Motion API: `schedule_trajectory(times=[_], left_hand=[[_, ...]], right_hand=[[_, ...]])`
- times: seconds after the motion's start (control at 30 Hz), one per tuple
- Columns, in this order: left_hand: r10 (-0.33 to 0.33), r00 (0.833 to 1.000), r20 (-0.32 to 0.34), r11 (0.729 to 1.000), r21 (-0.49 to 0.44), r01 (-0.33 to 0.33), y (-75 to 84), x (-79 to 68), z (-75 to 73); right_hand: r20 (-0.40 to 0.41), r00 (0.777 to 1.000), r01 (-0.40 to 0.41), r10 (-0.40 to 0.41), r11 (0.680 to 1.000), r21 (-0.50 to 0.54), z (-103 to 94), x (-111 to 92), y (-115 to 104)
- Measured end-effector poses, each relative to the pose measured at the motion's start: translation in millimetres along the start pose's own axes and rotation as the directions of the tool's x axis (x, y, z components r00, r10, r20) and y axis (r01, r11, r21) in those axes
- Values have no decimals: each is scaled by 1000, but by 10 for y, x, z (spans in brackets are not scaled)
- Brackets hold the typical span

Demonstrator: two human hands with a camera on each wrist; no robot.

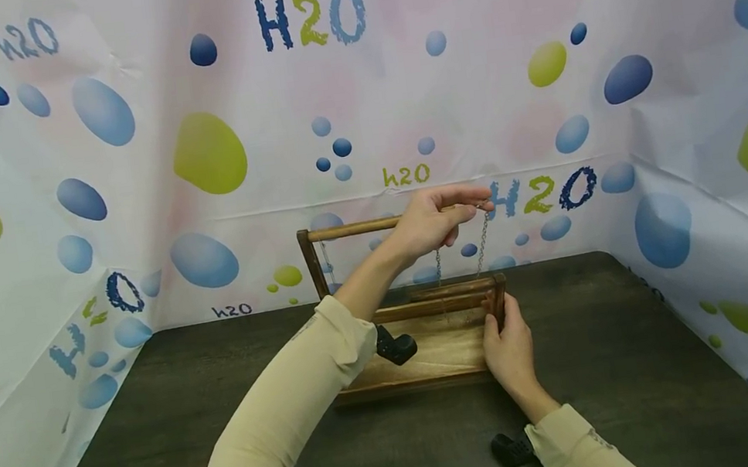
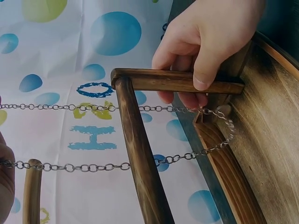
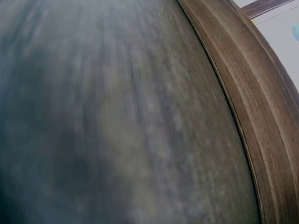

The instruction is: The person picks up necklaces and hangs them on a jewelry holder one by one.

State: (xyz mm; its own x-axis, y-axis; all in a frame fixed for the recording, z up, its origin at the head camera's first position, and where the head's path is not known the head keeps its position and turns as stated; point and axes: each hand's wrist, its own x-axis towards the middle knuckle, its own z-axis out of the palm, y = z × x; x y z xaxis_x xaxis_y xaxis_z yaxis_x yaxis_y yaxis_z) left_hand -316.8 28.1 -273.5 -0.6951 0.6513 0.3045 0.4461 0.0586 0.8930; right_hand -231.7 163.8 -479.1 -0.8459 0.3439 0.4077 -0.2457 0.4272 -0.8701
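Pinching a slender silver link chain (image 1: pixel 484 240), the left hand (image 1: pixel 434 220) hovered above and left of the right hand (image 1: pixel 510 343), which gripped one end of a brown, open-framed wooden stand (image 1: pixel 418 310). The stand's golden-brown panel (image 1: pixel 438 352) lay below the left hand, over a dark tabletop (image 1: pixel 642 364); two chain strands hung toward it.

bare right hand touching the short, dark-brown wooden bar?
Touching. The left wrist view shows the bare right hand gripping the short, dark-brown wooden bar: thumb on its near face, fingers behind it.
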Motion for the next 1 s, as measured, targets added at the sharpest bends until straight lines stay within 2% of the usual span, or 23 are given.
schedule_trajectory(times=[0.23, 0.47, 0.77, 1.0], left_hand=[[3, 1000, -21, 1000, 1, -3, 40, 38, 15], [14, 999, -40, 1000, -12, -15, 15, 60, 19], [-26, 996, -81, 1000, 5, 27, -12, 45, 4], [-27, 995, -98, 1000, 1, 27, -58, 21, -37]], right_hand=[[-2, 1000, 1, -1, 1000, 1, -3, 26, -23], [9, 1000, -1, 1, 1000, 7, 0, 20, -6], [9, 1000, -7, 7, 1000, 17, -3, 10, -2], [7, 1000, -1, 1, 1000, 14, 1, 12, 5]])
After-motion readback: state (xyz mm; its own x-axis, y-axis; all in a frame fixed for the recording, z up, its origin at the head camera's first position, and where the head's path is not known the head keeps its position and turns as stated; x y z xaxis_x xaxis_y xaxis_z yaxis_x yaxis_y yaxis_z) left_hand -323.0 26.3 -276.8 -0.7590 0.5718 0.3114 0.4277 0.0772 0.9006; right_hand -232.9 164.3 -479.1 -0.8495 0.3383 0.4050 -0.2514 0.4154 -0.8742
